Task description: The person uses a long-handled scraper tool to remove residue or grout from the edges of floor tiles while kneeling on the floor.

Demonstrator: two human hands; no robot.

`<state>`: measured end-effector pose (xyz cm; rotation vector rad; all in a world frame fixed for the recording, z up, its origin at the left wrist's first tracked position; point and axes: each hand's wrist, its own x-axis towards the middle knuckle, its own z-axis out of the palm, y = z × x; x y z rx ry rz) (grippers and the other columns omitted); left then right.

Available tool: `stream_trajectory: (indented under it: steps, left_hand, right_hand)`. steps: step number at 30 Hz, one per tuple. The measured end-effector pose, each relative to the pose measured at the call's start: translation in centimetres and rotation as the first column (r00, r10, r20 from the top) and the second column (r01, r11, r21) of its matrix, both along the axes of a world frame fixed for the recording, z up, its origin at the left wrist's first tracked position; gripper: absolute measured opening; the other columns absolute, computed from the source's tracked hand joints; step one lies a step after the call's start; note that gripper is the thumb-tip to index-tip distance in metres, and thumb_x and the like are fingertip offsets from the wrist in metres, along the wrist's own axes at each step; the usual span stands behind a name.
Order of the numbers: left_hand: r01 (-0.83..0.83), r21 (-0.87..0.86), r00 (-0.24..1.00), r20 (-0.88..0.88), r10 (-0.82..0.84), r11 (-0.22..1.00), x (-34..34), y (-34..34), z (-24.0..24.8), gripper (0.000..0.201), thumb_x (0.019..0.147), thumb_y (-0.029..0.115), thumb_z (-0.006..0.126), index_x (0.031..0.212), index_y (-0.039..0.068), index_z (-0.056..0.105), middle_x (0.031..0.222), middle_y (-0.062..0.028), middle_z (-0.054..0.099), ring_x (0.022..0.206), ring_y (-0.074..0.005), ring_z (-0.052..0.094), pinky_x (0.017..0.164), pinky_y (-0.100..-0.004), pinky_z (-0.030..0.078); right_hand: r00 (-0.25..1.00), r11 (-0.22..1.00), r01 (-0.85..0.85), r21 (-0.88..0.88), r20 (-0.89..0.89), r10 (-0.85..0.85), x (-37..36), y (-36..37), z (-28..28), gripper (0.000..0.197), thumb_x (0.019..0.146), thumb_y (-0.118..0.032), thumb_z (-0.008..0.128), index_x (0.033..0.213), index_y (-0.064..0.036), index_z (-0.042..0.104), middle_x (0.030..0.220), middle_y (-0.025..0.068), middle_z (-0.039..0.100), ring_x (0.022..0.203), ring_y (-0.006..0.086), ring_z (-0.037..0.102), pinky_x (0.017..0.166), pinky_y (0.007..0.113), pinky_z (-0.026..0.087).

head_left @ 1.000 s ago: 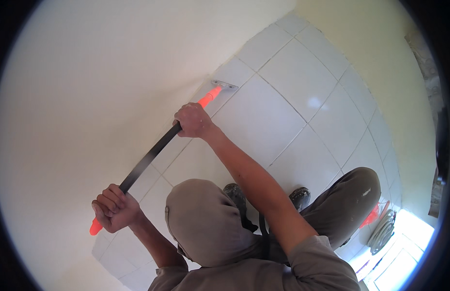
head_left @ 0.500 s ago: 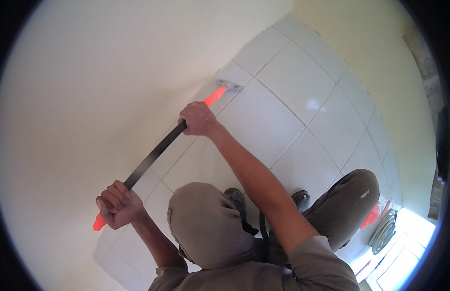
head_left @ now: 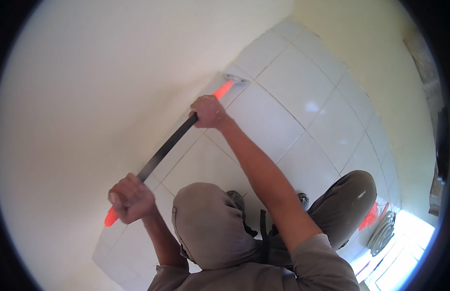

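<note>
Both my hands are closed around a long-handled scraper (head_left: 169, 149) with a black shaft and orange ends. My left hand (head_left: 132, 199) grips it near its rear end, where an orange tip sticks out below the fist. Farther up, my right hand (head_left: 209, 112) wraps the shaft just behind the orange neck. Beyond that hand, the flat metal head (head_left: 236, 79) rests on or just over the white floor tiles (head_left: 263, 114), close to the foot of the left wall. The shaft slants from lower left to upper right; motion slightly blurs my left hand.
A pale wall (head_left: 89, 97) runs close along my left, and another wall (head_left: 380, 72) stands at the right. My bent knees and dark shoes are below. A coiled hose (head_left: 382, 234) and a red plastic bag (head_left: 369, 217) lie at the lower right by a bright opening.
The scraper has slid forward and a little right along the left wall, its head farther up the tiles. Both hands moved with it, keeping their grip.
</note>
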<state>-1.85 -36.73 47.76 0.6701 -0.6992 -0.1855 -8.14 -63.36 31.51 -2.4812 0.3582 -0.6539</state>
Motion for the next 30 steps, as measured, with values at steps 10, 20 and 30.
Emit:
stream_trajectory:
  steps: [10,20,30]
  left_hand:
    - [-0.013,0.020,0.999,-0.029,0.013,1.000,1.0,0.4,1.5,0.037,0.095,0.013,0.041,0.061,0.014,0.027,0.052,0.0004,0.029,0.047,-0.0127,0.026,0.052,-0.0305,0.028]
    - [0.014,0.007,1.000,-0.006,-0.014,1.000,0.2,0.2,2.1,0.037,0.094,0.011,0.042,0.061,0.014,0.026,0.051,0.0002,0.031,0.046,-0.0123,0.025,0.050,-0.0311,0.030]
    - [-0.112,0.052,0.990,0.091,0.107,0.992,-3.0,-0.4,2.2,0.034,0.087,0.010,0.048,0.059,0.014,0.029,0.047,0.0018,0.030,0.042,-0.0117,0.027,0.046,-0.0283,0.027]
  right_hand:
    - [0.999,1.000,0.011,0.016,-0.045,-0.010,1.0,1.0,1.3,0.016,0.058,-0.026,0.074,0.066,-0.0150,0.065,0.070,0.0053,0.064,0.077,0.0281,0.065,0.073,0.044,0.051]
    - [0.998,0.999,0.011,0.045,0.063,-0.013,0.5,1.3,1.2,0.015,0.057,-0.025,0.074,0.063,-0.0160,0.063,0.068,0.0044,0.063,0.074,0.0272,0.064,0.071,0.042,0.051]
    - [0.980,1.000,0.012,0.029,0.199,-0.018,-0.7,0.9,1.1,0.018,0.053,-0.024,0.076,0.061,-0.0162,0.061,0.066,0.0041,0.061,0.071,0.0273,0.063,0.067,0.042,0.050]
